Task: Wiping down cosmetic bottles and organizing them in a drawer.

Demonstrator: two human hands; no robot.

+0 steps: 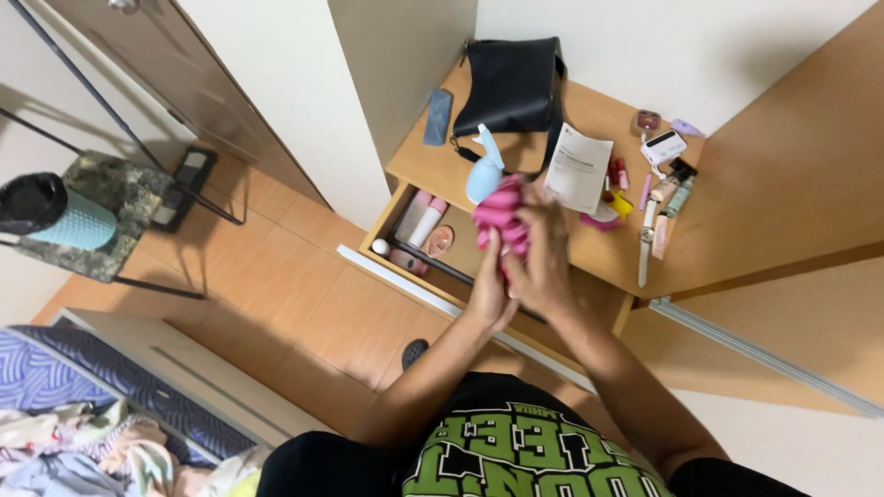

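Both my hands hold a bright pink ribbed soft thing [498, 213] above the open drawer [419, 241] of a wooden desk [608, 244]. My left hand [488, 287] grips it from below, fingers closed around its lower end. My right hand [541, 258] wraps over its right side. A light blue dolphin-shaped object [484, 170] lies on the desk just behind the pink thing. The lower part of the pink thing is hidden by my fingers.
On the desk sit a black bag [511, 87], a dark phone [438, 117], a white leaflet [578, 167], a small white device [664, 147] and several cosmetics tubes [656, 207]. The drawer holds bottles and a compact. A folding chair [101, 212] with a teal roller [78, 221] stands left; a bed [83, 423] lies bottom left.
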